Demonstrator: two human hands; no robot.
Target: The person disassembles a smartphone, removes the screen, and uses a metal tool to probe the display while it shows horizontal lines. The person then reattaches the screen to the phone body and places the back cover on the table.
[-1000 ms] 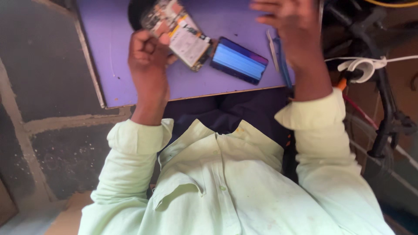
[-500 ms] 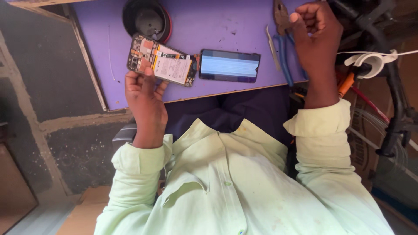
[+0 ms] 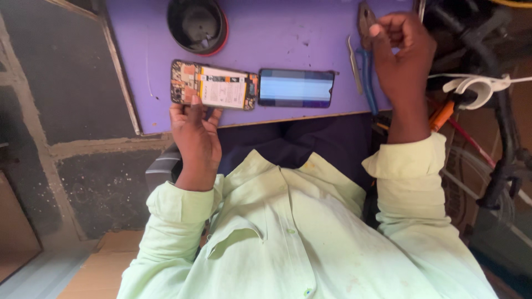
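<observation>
Phone guts are flat on the purple counter (image 3: 277, 33) now. Half a second back the opened phone (image 3: 214, 84), the one with its back off and the battery and board showing, sat slightly tilted under the left hand; a full second back it was lifted up off the surface. Now it lies square, end to end with the separate screen panel (image 3: 296, 87), the two nearly touching. The left hand (image 3: 195, 133) sits just below the opened phone at the counter's near edge, fingers loosely curled, fingertips pressing on its lower edge, pinning it more than gripping it. The right hand (image 3: 402, 58) has swung over past the far end of the screen panel and is closed into a loose fist with thumb and fingers pinched; can't tell if there's something tiny in there. It's right by the blue-handled pliers (image 3: 367, 61) and a thin metal tool (image 3: 353, 62). A black round dish with a red rim (image 3: 198, 25) sits beyond the opened phone. Looks like he's steadying the phone while the other hand is among the tools.
</observation>
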